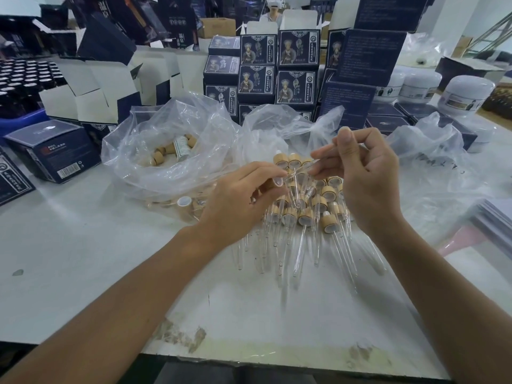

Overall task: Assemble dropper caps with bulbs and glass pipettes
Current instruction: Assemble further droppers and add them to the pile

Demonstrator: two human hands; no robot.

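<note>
L hand [243,200] gripped cap [273,184] steady; R hand [368,173] pinched pipette [302,170], aiming tip into cap, above finished pile [307,214] mid-table [83,259].

No lettering can be read with certainty. The stacked dark blue boxes [297,48] at twelve o'clock carry a printed figure and columns of characters too small to make out. The blue box [56,155] at ten o'clock bears a barcode and blurred white print.

Stacked dark printed boxes [297,48], open white cartons [91,87], white jars [468,94] behind.
</note>
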